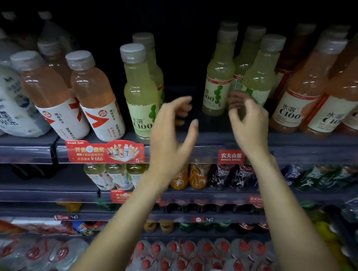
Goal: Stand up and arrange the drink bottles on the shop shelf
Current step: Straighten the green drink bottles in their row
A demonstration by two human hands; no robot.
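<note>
Pale green C100 bottles stand upright on the top shelf (215, 131). One green bottle (141, 91) stands at the front left of a gap, with another behind it. A group of three green bottles (218, 77) stands to the right of the gap. My left hand (171, 131) hovers in the gap with fingers loosely curled, holding nothing. My right hand (248, 119) is raised in front of the rightmost green bottle (260, 73), fingers loosely curled near its label; I cannot tell whether they touch it.
Pink drink bottles (93, 98) stand left of the green ones, and pink C100 bottles (302, 87) stand at the right. White bottles (4, 99) fill the far left. Lower shelves hold tea, juice and water bottles (180, 257). Red price tags (105, 150) hang on the shelf edge.
</note>
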